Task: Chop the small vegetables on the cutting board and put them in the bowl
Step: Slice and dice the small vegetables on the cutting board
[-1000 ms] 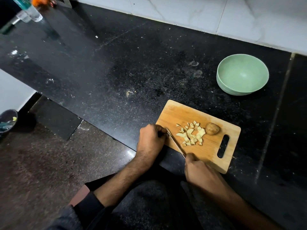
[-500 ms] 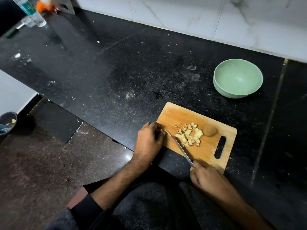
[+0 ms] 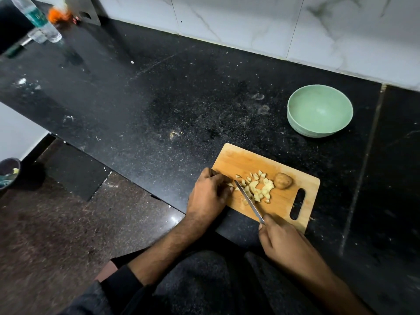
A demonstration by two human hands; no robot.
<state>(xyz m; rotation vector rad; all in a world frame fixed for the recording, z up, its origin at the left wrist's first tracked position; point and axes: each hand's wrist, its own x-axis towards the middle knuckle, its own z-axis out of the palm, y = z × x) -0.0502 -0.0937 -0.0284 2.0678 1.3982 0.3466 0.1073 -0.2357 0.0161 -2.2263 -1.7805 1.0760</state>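
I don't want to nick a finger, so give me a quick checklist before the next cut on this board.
1. Right hand grips the knife: ok.
2. Left hand fingers curled beside the blade: ok, though very close.
3. What the left hand holds down: cannot tell, hidden under the fingers.
4. Cutting board flat on the counter: ok, but its near edge sits at the counter's edge.
5. Whole vegetable still uncut beside the chopped pieces: not ok.
6. Green bowl empty and upright: ok.
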